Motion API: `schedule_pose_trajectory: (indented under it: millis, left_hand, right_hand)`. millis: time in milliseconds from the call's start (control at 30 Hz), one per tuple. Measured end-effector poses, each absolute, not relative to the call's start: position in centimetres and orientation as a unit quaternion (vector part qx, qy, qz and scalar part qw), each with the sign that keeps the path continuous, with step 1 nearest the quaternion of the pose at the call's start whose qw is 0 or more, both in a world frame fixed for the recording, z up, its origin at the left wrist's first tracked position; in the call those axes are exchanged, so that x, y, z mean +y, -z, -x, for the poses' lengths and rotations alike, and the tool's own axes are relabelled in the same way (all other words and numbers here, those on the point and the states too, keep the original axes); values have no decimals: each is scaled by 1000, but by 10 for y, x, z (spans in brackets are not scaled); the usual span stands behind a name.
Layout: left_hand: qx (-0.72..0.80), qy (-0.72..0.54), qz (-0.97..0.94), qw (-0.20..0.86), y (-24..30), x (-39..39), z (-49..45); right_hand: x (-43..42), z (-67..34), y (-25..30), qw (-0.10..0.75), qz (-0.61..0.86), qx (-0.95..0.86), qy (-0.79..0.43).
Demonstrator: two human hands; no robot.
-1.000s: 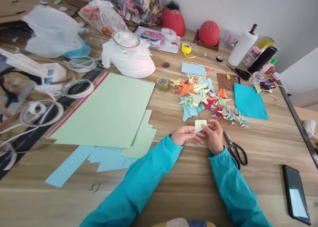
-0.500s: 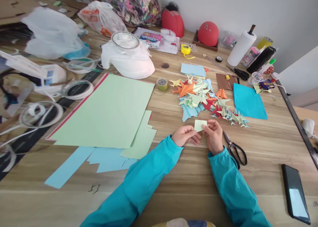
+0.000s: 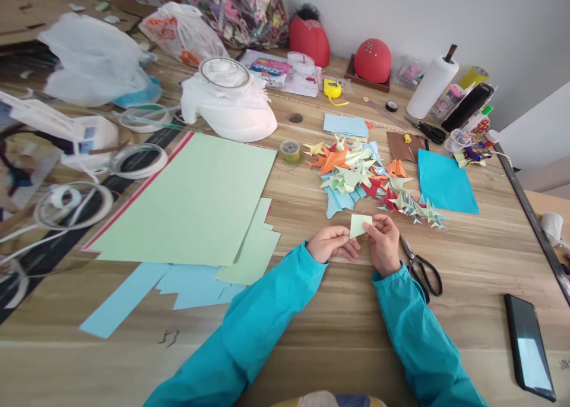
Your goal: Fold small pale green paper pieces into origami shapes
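Observation:
A small pale green paper square (image 3: pixel 358 224) is held just above the wooden table. My right hand (image 3: pixel 385 245) pinches its right side between thumb and fingers. At the paper's lower left edge, my left hand (image 3: pixel 333 242) has thumb and forefinger pressed together; its other fingers curl below. Just beyond both hands lies a heap of folded paper cranes (image 3: pixel 356 172) in green, blue, orange and red. Black-handled scissors (image 3: pixel 421 267) rest to the right of my right hand, partly under the sleeve.
Large green sheets (image 3: pixel 191 199) and blue paper pieces (image 3: pixel 124 300) lie at left. A thread spool (image 3: pixel 291 151), a turquoise folded sheet (image 3: pixel 447 181) and a yellow tape measure (image 3: pixel 332 88) are farther back. A phone (image 3: pixel 529 347) lies at right.
The paper square has turned slightly between my hands, and my left thumb has drawn back to its left edge. The things on the table have not moved.

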State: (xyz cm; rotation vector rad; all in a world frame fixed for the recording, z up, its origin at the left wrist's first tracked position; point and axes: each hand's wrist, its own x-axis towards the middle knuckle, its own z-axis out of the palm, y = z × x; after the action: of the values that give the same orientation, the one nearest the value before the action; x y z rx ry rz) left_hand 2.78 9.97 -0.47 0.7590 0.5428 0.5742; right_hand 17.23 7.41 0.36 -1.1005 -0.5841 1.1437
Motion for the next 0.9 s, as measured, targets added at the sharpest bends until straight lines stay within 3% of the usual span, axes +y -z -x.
schedule_pose_trajectory:
  millis: [767, 900]
  left_hand:
    - [362, -277, -378, 806, -9, 91, -36]
    - [350, -300, -385, 799, -10, 90, -36]
  right_hand:
    - [68, -167, -6, 612, 493, -343, -514]
    - [67, -165, -8, 548, 522, -428, -494]
